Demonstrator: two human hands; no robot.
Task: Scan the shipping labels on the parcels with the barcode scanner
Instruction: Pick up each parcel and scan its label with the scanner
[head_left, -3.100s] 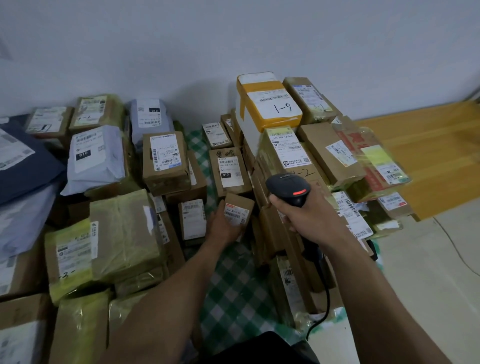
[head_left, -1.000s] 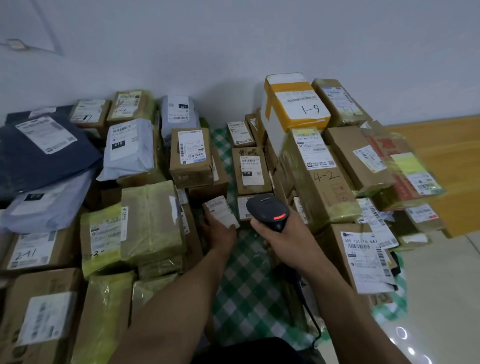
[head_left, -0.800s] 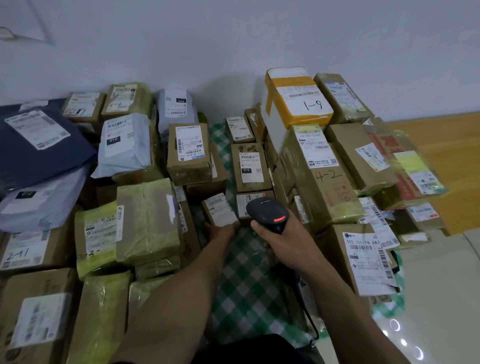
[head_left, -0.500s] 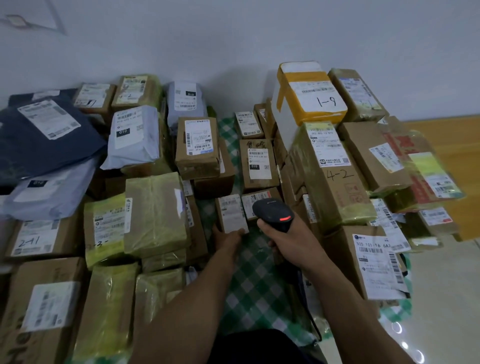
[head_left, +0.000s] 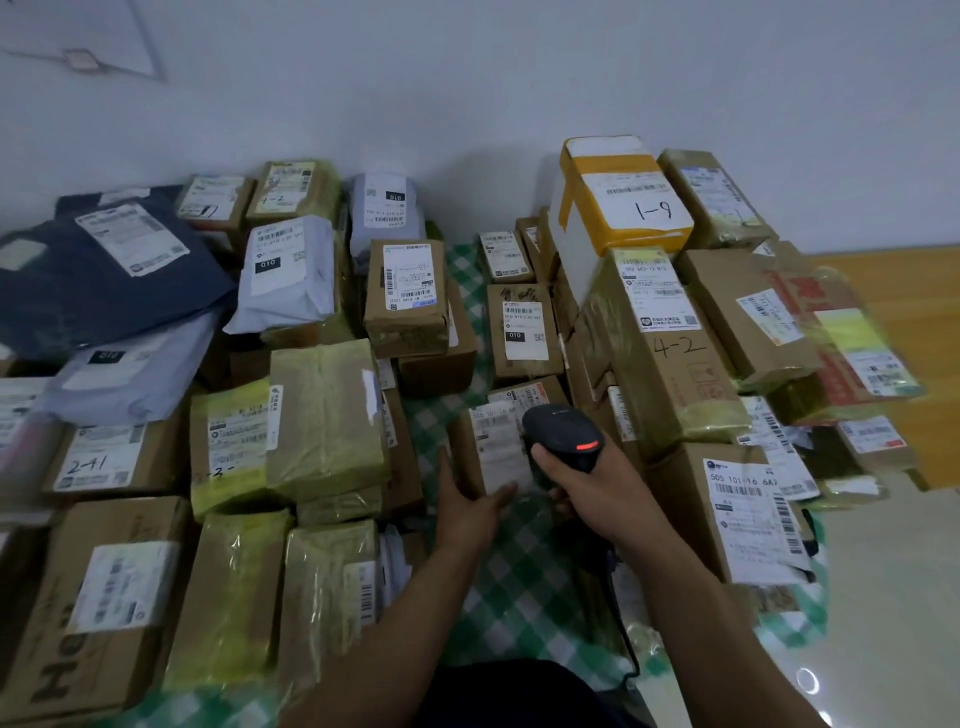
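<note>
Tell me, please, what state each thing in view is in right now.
barcode scanner: gripped by the right hand, red light on, aimed at the small parcel's label.
small parcel: tilted up, label towards the barcode scanner, held by the left hand.
box marked 1-9: taped shut, on top of the right pile.
box marked 4-2: closed, label facing up.

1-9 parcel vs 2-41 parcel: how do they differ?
Wrapping: the 1-9 parcel is a white box banded in orange-yellow tape, while the 2-41 parcel is plain brown cardboard.
Position: the 1-9 parcel tops the right-hand stack near the wall. The 2-41 parcel sits low in the left group, with a pale mailer bag overlapping its far edge.
Shared: each has a white shipping label with a handwritten black number.
</note>
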